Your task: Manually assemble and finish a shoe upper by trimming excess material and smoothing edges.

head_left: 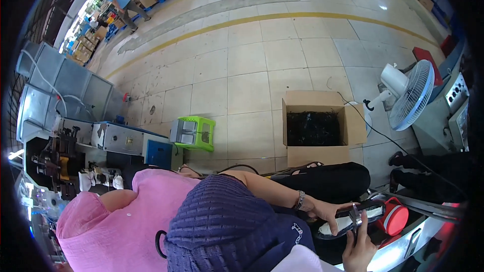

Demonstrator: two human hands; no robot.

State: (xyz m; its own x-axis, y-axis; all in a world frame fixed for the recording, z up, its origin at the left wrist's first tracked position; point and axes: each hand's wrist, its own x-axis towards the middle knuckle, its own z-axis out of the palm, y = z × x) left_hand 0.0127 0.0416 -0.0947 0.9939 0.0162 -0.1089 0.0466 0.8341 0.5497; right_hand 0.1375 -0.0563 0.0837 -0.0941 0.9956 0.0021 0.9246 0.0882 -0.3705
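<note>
One long piece (345, 223); black-rimmed (white-centred)

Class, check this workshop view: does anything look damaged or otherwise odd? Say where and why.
Yes. At left, the pale front of the cabinet has an irregular dark patch, as if paint had chipped off. Beyond the yellow line, a long, ragged grey strip crosses the floor, breaking the tile pattern.
</note>
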